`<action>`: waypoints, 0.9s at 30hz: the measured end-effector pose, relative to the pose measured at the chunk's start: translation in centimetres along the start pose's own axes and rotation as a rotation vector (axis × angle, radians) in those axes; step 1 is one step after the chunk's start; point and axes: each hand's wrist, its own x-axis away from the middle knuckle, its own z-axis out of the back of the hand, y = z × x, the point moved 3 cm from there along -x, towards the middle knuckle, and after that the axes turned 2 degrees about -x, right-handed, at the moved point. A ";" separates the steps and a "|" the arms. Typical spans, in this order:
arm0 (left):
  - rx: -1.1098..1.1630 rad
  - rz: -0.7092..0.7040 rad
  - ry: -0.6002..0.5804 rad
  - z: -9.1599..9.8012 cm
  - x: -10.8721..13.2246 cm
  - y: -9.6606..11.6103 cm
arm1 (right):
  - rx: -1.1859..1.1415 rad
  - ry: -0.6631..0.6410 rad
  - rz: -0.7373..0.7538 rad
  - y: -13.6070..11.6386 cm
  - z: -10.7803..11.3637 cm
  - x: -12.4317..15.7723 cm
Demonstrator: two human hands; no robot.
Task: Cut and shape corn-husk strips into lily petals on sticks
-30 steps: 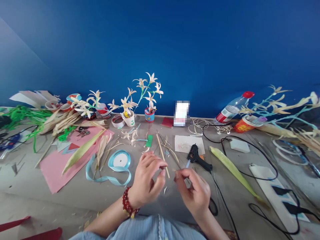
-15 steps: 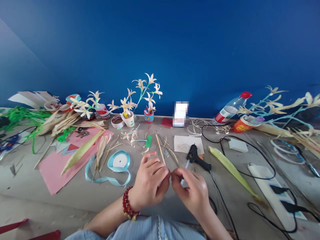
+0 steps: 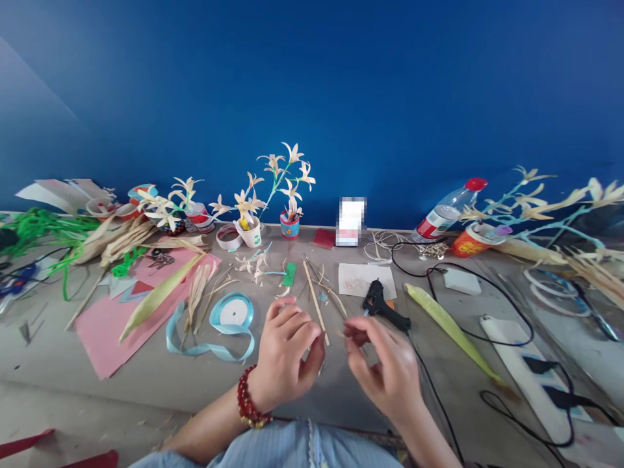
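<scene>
Blue shiny ribbon (image 3: 215, 315) is wound on a flat round white spool (image 3: 234, 313), and it lies on the grey table (image 3: 195, 383) near the left hand (image 3: 290, 348). That hand has bent fingers, with the thumb and pointer finger close together. I cannot tell if it has anything in it. It wears a bracelet of dark red beads (image 3: 247, 396) on the wrist.

The right hand (image 3: 385, 367) is apart from the left one. Its thumb and pointer finger make a small gap, and a tiny pale scrap seems to be at the tips, but it is too blurry to be sure. A thin straight wooden stick (image 3: 316, 302) lies on the table between the two hands and a bit past them. A black plastic glue gun (image 3: 375, 298) lies just past the right hand.

By the blue wall (image 3: 312, 84) are the cups. A white paper cup with a green mark (image 3: 254, 238) has something yellow in it, and pale pointy flowers (image 3: 247, 205) show above it. A small red and blue pot (image 3: 289, 229) has pale bits poking out. On the right, a red and yellow paper cup (image 3: 467, 242) has something purple (image 3: 501, 231) by its rim. Next to it is a clear plastic bottle with a red cap (image 3: 431, 224).
</scene>
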 end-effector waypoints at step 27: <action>0.033 0.016 -0.029 -0.2 0.1 0.3 | -0.070 -0.081 0.009 -1.7 -1.7 -1.4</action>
